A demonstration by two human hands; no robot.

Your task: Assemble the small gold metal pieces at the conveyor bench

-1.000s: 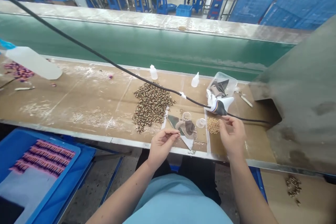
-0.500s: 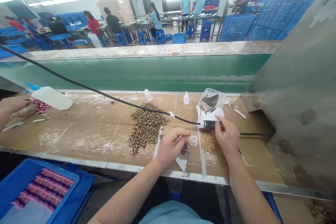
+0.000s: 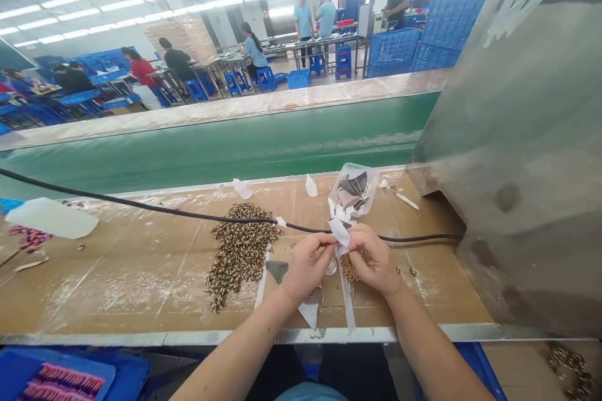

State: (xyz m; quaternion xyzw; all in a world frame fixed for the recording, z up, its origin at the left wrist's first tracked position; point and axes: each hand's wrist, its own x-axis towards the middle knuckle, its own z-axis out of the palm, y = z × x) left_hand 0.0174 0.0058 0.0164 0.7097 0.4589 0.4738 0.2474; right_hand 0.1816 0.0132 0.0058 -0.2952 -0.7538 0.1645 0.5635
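In front of me both hands meet above the cardboard-covered bench. My right hand (image 3: pixel 374 258) pinches a white strip of paper or cloth (image 3: pixel 339 233) between thumb and finger. Close against that strip, my left hand (image 3: pixel 306 266) is closed in a pinch; the small gold-coloured piece seen there half a second ago is now hidden. Below the fingertips stands a small clear round container (image 3: pixel 331 267), partly covered. A pile of tan beads (image 3: pixel 348 268) lies under my right hand. Left of my left hand spreads a large heap of small brown-and-gold pieces (image 3: pixel 237 254).
A black cable (image 3: pixel 155 207) crosses the bench just behind my hands. Behind it stand a clear tub (image 3: pixel 371 191) of scraps and tools and two small white bottles (image 3: pixel 311 185) (image 3: pixel 243 188). A large metal housing (image 3: pixel 522 169) bounds the right. Co-workers sit and stand beyond the green conveyor (image 3: pixel 226 144).
My right hand has moved left from the black-and-white wrapped bundle by the tub and now holds a white strip against my left fingertips. The view has shifted right; the other person's hand at left is gone.
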